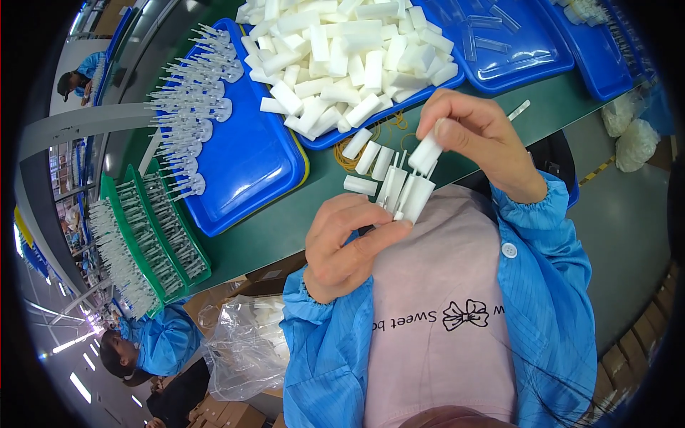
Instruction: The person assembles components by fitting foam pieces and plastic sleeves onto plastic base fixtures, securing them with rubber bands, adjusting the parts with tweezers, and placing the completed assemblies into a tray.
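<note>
**A:** what's in your hands right now?

**B:** My left hand (347,244) is clenched round a small bunch of white caps (404,191), thumb and fingers pinching them low down, thin white sticks poking out the top. My right hand (477,133) is pinching one more cap (427,153) between thumb and fingertips, its lower end touching the top of the bunch. All of it is up in front of my chest, just over the table edge.

**A:** and around that?

**B:** A few loose caps (368,158) lie on the green table (285,214) just beyond my hands, next to some rubber bands (351,161). Behind those is a blue tray (325,137) heaped with more caps. To my left, another blue tray (250,171) has a row of clear sticks (187,107) along its far side, then green racks (153,235) of more of them. A clear bag (246,346) sits below the table edge.
</note>
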`<state>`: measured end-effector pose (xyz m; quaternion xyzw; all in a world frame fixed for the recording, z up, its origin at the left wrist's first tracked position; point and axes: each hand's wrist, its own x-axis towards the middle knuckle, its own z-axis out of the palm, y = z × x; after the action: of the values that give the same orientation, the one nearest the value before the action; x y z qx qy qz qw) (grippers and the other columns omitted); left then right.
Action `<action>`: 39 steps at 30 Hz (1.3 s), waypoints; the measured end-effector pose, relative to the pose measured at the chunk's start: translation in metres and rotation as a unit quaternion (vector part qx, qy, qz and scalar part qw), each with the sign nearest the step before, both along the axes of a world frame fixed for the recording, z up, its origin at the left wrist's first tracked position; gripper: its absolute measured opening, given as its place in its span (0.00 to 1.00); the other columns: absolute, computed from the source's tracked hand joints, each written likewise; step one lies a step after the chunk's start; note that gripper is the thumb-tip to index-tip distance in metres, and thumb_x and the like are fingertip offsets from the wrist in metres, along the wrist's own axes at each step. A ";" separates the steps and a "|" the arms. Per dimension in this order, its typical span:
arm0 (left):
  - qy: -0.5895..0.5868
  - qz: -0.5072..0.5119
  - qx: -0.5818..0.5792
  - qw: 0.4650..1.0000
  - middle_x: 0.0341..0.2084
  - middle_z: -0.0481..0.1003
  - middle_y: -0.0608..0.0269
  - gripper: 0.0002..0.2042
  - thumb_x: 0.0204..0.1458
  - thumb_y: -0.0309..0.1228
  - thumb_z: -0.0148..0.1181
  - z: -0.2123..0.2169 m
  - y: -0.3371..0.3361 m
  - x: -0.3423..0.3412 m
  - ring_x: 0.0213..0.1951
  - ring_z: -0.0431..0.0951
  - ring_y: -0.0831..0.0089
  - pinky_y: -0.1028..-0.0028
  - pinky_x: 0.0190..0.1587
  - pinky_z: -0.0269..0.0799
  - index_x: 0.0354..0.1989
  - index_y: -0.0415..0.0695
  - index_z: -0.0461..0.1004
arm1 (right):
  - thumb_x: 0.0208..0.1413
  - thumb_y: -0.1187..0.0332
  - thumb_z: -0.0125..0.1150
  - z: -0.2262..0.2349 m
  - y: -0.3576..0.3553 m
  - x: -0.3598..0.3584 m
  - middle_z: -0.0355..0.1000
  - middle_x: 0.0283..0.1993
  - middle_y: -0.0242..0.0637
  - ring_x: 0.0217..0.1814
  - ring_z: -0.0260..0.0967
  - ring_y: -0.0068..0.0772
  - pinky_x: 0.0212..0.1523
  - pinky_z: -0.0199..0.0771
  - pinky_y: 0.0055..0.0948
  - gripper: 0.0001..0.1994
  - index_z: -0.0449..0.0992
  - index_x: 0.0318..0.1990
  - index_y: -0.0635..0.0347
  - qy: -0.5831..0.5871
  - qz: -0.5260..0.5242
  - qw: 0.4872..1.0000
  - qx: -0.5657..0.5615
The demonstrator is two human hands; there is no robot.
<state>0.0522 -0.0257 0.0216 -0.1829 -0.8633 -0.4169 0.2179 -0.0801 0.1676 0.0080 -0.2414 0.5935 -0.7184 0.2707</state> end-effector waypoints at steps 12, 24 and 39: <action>0.000 -0.001 0.005 1.000 0.35 0.72 0.60 0.19 0.27 0.18 0.66 0.001 0.000 0.006 0.33 0.73 0.67 0.71 0.34 0.72 0.35 0.47 0.81 | 0.55 0.66 0.58 0.012 0.004 0.006 0.67 0.36 0.32 0.40 0.61 0.24 0.45 0.60 0.23 0.08 0.73 0.33 0.62 -0.033 0.012 0.999 0.013; 0.050 -0.014 0.124 0.991 0.44 0.66 0.52 0.23 0.33 0.13 0.67 -0.015 0.000 0.008 0.35 0.75 0.66 0.73 0.35 0.74 0.41 0.48 0.76 | 0.51 0.66 0.62 0.014 -0.004 -0.005 0.66 0.30 0.31 0.38 0.60 0.24 0.43 0.59 0.25 0.09 0.72 0.27 0.61 0.044 0.077 0.995 0.053; 0.082 0.017 0.148 0.986 0.40 0.71 0.52 0.23 0.34 0.17 0.70 -0.015 0.001 0.004 0.36 0.77 0.62 0.68 0.38 0.75 0.43 0.49 0.75 | 0.50 0.70 0.63 0.021 -0.009 0.005 0.68 0.32 0.32 0.40 0.62 0.26 0.44 0.61 0.26 0.05 0.75 0.28 0.61 -0.008 0.112 0.993 0.024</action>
<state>0.0561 -0.0246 0.0067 -0.1675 -0.7745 -0.5197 0.3193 -0.0754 0.1584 0.0286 -0.2940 0.5782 -0.6708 0.3596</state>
